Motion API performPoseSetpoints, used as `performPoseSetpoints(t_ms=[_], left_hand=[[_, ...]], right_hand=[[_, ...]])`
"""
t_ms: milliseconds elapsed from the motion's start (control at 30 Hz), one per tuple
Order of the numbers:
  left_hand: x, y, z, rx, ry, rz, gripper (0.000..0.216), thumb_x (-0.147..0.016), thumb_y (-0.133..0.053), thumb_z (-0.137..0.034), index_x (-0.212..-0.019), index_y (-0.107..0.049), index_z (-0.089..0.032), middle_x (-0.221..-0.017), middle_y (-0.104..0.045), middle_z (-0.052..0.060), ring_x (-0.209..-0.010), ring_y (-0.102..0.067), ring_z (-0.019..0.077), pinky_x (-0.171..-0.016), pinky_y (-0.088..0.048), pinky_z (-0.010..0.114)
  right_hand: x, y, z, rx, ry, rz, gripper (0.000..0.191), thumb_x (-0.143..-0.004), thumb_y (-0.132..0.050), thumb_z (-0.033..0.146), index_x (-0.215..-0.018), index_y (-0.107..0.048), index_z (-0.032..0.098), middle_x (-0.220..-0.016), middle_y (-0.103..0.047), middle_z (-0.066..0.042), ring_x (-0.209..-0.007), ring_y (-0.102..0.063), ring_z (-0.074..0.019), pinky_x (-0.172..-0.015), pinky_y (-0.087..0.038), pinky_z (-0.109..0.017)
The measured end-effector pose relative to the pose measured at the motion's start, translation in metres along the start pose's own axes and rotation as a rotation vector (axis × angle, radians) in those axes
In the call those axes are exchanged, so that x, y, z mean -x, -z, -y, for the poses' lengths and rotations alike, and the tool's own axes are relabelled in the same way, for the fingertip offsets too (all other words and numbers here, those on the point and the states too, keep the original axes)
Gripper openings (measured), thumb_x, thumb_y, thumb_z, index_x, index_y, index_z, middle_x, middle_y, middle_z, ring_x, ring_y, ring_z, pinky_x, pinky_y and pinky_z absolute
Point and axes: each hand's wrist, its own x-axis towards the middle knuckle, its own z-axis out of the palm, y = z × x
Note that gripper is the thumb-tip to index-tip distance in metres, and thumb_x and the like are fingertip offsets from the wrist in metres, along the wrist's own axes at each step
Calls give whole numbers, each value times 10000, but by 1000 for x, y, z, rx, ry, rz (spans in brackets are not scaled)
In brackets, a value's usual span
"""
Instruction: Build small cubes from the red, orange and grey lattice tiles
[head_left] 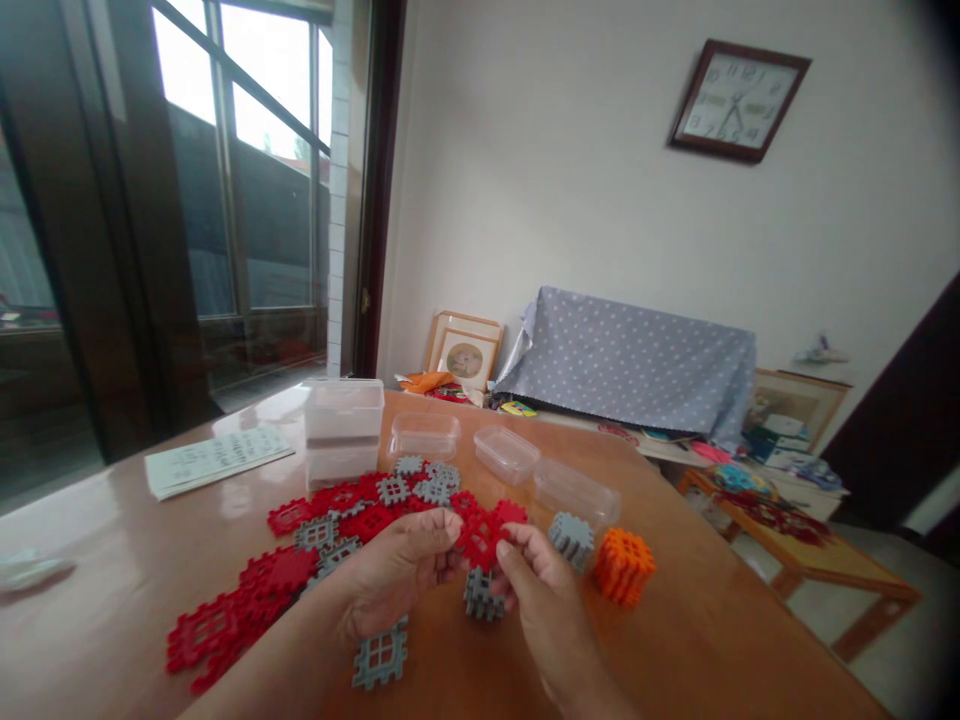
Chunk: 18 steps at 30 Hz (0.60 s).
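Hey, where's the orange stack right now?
In the head view, the orange stack stands on the table, to the right of the right hand, with a gray stack just to its left.

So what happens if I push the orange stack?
The orange stack might slide apart, since it looks like separate toothed pieces piled up. It probably won't roll, because it looks blocky. Its pieces look thin and holey, so likely light.

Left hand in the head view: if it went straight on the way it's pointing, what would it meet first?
The left hand would first meet the red, notched plastic piece between the hands, then probably the right hand; depth is hard to judge here.
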Motion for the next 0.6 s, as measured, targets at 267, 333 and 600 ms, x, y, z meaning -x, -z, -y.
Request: performPoseSetpoints(t_ms=[267,333,600], left_hand=[[-1,-7,0,-140,-33,-78,212,-864,-697,-362,-961,-647,-180,-866,-648,7,-782,-604,132,-755,-420,264],[0,-10,-1,-214,-66,-91,246,-869,-685,-380,-1009,-658,-178,-880,-641,9,-764,-574,123,-720,-404,254],[-3,-9,1,-417,-38,-114,269,-805,-722,-395,-914,-634,-166,-723,-598,-30,-627,-503,97,-635,-366,237]], right_hand=[[1,4,12,-64,-12,-14,335,-894,-625,465,-1074,-690,189,-698,-603,19,-613,-537,-128,-569,-407,-233],[0,5,8,-35,-25,10,345,-897,-623,454,-1111,-692,192,-731,-601,21,-607,-510,-118,-576,-409,-234],[-7,5,-6,67,33,4,440,-885,-617,506,-1196,-670,200,-900,-668,-28,-740,-579,-167,-642,-473,-270]])
